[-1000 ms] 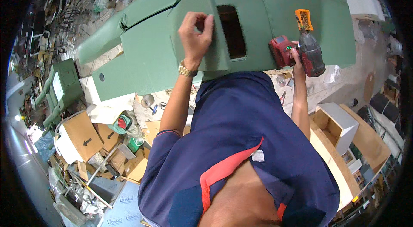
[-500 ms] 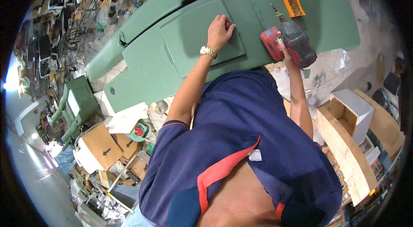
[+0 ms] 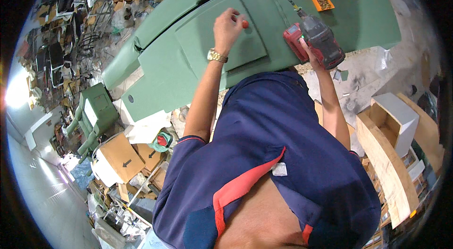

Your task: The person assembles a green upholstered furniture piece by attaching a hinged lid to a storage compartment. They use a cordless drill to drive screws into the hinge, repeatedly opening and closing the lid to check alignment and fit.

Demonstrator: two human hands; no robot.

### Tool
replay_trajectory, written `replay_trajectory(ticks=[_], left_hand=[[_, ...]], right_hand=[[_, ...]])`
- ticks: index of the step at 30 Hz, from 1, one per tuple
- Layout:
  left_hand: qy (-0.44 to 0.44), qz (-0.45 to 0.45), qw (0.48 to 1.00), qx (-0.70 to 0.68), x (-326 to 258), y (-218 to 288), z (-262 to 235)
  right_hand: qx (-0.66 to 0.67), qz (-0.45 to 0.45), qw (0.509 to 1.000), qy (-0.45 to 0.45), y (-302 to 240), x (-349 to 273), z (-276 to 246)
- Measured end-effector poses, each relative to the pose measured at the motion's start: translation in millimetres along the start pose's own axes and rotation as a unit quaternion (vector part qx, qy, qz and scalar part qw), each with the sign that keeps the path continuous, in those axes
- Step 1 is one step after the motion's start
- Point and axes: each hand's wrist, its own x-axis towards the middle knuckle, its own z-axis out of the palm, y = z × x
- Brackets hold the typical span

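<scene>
My right hand [image 3: 311,56] grips a red and black cordless drill [image 3: 325,44] with a long bit, held above the right part of the green upholstered bench [image 3: 368,18]. My left hand [image 3: 227,29], with a gold watch on its wrist, hovers over a raised rectangular green panel [image 3: 200,44] on the bench. Its fingers are curled. A small red round shape [image 3: 245,24] shows beside the fingertips; whether it is held or is the thumb tip is unclear. Beyond the drill bit sits an orange tray [image 3: 326,9] full of small screws.
Wooden pieces with a curved pale board [image 3: 389,173] stand at the right. Cardboard boxes [image 3: 120,157] lie to the lower left, near a smaller green upholstered piece [image 3: 104,107]. Heaped scrap [image 3: 75,27] covers the far left floor.
My left hand has moved a little left and up, and the red shape now shows beside it. The drill has shifted slightly left, its bit tilting further that way. The whole view has shifted slightly.
</scene>
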Motion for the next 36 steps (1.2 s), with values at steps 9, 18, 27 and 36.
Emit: replay_trajectory(ticks=[9, 18, 27, 36], left_hand=[[0.023, 0.034, 0.999, -0.025, -14, -7, 33], [0.18, -0.071, 0.941, -0.278, -71, -1, -151], [0.336, -0.25, 0.814, -0.402, -156, -98, -291], [0.317, -0.274, 0.763, -0.492, -171, -118, -293]], right_hand=[[0.088, 0.083, 0.992, -0.036, 14, 7, -3], [0.078, 0.054, 0.995, 0.018, -41, 17, -10], [0.108, 0.107, 0.988, -0.017, -34, 20, -15], [0.157, 0.044, 0.987, 0.004, -42, 22, -14]])
